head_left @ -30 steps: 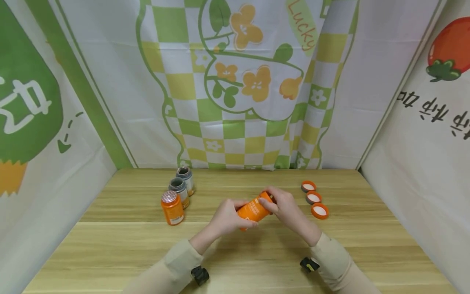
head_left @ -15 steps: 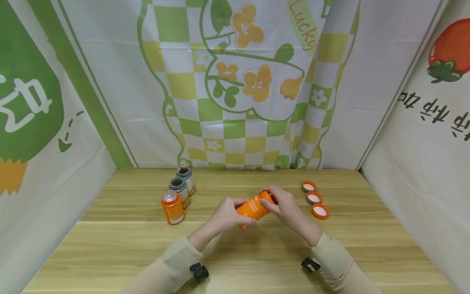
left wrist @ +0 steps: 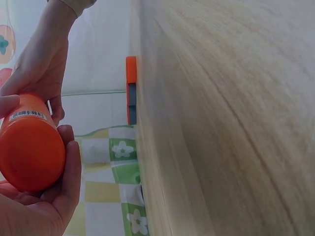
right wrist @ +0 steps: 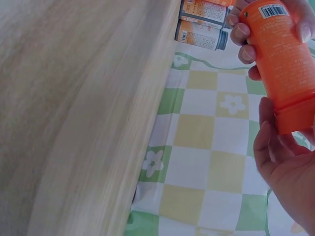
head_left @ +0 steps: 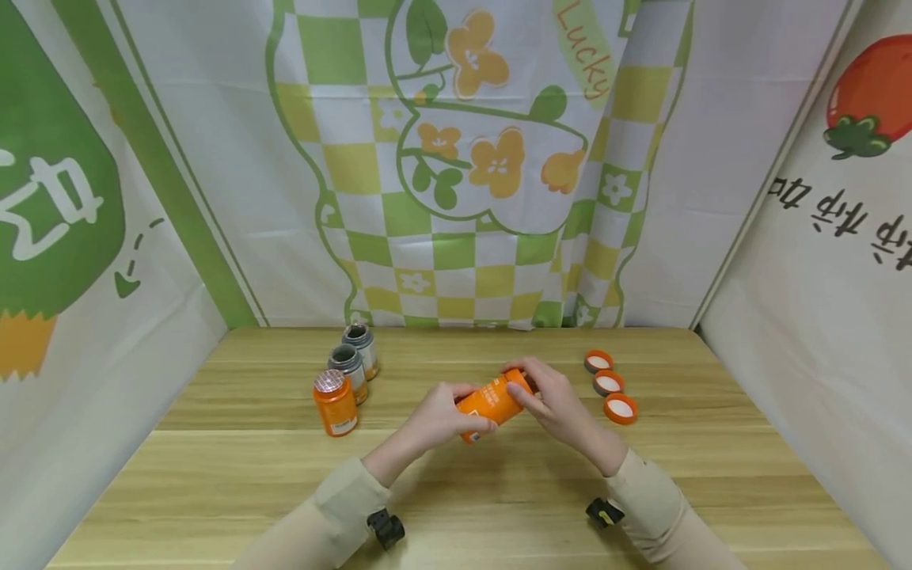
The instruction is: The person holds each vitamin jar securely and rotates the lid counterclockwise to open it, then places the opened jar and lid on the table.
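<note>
An orange bottle (head_left: 492,400) is held tilted above the table, its capped end up and to the right. My left hand (head_left: 438,417) grips the bottle's body near the base, thumb along the near side. With fingers and thumb my right hand (head_left: 554,402) grips the orange cap (right wrist: 294,115), which sits on the bottle. A barcode label shows near the base in both wrist views, and the round bottom (left wrist: 32,157) faces the left wrist camera. The fingers hide part of the cap and body.
On the left of the wooden table (head_left: 249,467) stand an orange jar (head_left: 335,408) with a foil-like top and two grey-rimmed open jars (head_left: 347,368). Three caps (head_left: 609,385) lie in a row at right, white insides up. Printed curtains (head_left: 456,261) hang behind the table.
The bottle has turned slightly in my hands, its printed text shifting toward the far side. My right hand has shifted a little on the cap. The jars and loose caps stay put.
</note>
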A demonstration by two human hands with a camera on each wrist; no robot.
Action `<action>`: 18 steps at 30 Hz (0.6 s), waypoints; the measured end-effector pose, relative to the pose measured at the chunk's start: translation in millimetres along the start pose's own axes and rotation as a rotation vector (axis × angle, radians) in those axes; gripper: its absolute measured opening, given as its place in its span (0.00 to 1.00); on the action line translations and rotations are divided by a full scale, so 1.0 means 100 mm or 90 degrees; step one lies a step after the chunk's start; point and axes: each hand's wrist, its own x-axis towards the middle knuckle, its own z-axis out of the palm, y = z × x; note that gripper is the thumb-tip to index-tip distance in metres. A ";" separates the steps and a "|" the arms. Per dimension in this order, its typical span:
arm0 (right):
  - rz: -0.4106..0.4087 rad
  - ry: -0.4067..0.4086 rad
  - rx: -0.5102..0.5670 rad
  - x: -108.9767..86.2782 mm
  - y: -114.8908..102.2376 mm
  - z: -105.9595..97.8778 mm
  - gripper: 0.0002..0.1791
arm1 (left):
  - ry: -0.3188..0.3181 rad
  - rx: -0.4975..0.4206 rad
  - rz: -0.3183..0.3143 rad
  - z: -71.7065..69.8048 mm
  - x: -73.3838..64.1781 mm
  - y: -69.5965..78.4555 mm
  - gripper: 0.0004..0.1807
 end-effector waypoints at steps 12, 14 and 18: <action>0.090 -0.007 0.053 0.01 -0.04 -0.04 0.11 | 0.032 0.066 0.041 0.06 -0.01 -0.02 0.24; 0.108 -0.009 0.051 0.02 -0.04 -0.05 0.12 | 0.036 0.077 0.046 0.06 -0.01 -0.01 0.25; 0.140 -0.013 0.041 0.02 -0.03 -0.06 0.13 | 0.043 0.089 0.044 0.07 -0.02 -0.01 0.27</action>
